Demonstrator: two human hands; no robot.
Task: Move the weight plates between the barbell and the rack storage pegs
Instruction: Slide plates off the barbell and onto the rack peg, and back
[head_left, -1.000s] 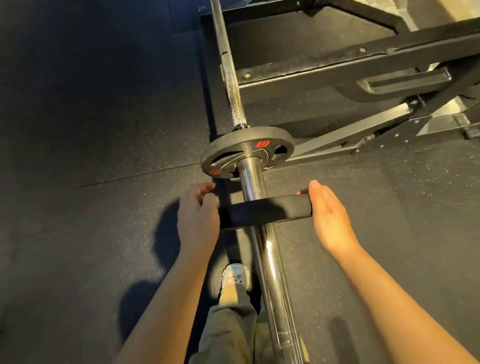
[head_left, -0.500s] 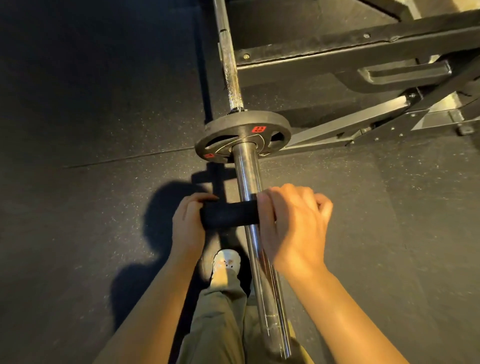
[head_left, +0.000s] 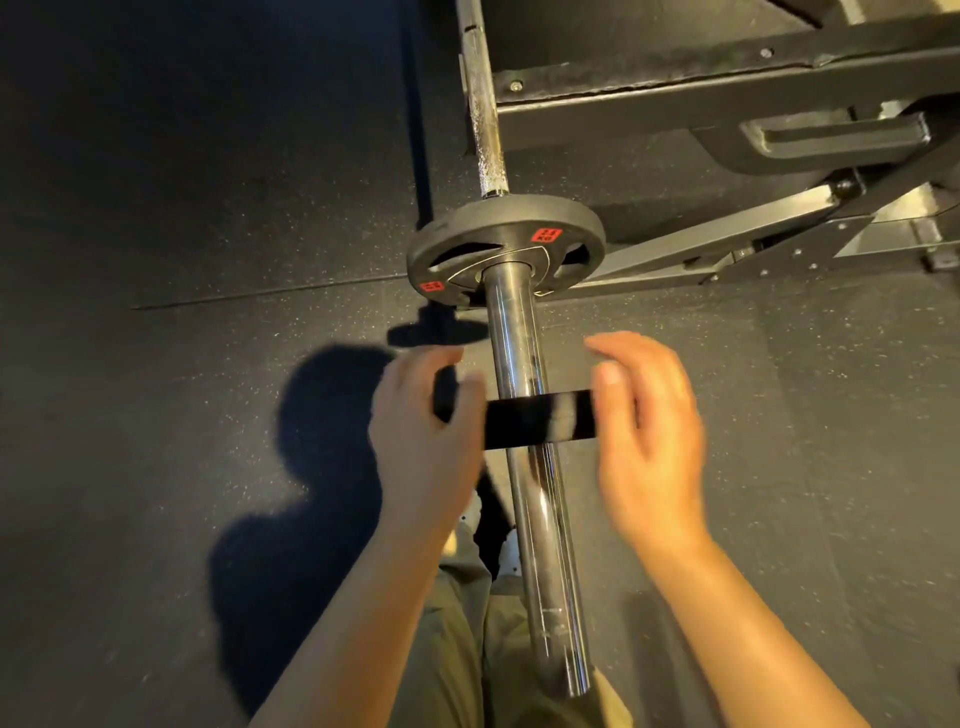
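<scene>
Dark rubber floor, plate far up the bar, strap across it — left hand pinches its end, right hand blurred, fingers loosely spread beside the other.

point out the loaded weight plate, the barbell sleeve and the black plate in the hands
weight plate (head_left: 545, 221), head view, top rim
barbell sleeve (head_left: 511, 332), head view, shaft below the plate
black plate (head_left: 540, 418), head view, edge face

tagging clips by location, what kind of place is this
Most likely a gym's weights area: a barbell sleeve carrying a black weight plate, a black steel rack frame, and speckled rubber flooring.
</scene>
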